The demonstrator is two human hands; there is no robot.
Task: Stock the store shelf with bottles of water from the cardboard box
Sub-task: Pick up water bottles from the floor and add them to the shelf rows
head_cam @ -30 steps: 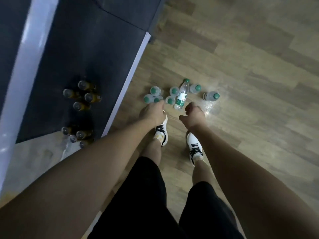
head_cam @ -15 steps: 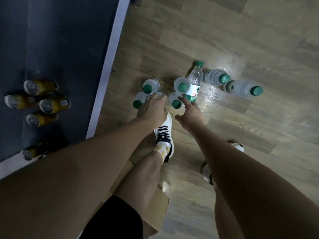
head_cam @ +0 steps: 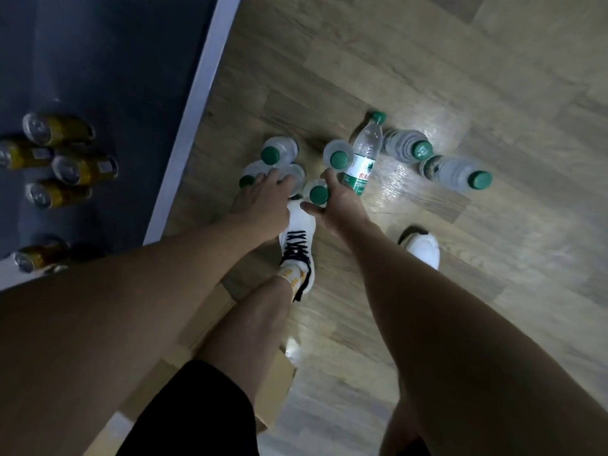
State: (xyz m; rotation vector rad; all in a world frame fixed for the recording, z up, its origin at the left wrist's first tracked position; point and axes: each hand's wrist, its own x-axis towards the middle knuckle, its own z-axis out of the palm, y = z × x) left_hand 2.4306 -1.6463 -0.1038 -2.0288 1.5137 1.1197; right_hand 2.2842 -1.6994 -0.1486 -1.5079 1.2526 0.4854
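Water bottles (head_cam: 360,159) on floor; left grip (head_cam: 263,202) and right grip (head_cam: 339,205) spread, reaching.

Both arms reach down, left hand (head_cam: 263,200) fingers spread, right hand (head_cam: 339,205) open, thumb apart.

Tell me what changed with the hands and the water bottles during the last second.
Both hands came down to the bottles on the floor. The left hand now rests its fingers on a bottle top. The right hand has opened from a fist and reaches round a green-capped bottle, not clearly gripping it. The bottles themselves stayed in place, one labelled bottle among them; the cans on the dark shelf too.
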